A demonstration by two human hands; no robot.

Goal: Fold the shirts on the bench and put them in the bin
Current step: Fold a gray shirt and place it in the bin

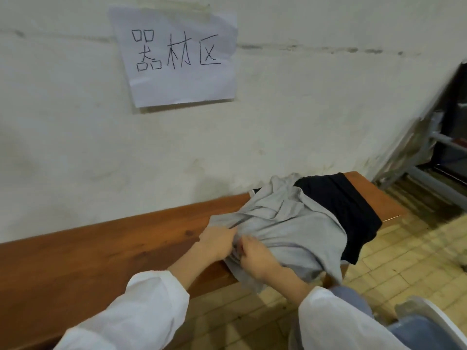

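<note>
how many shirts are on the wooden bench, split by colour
grey crumpled fabric shirt: 1
black fabric shirt: 1
total: 2

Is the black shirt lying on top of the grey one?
No, the grey shirt is draped over the near edge of the black shirt, which lies beneath it on the bench.
</note>
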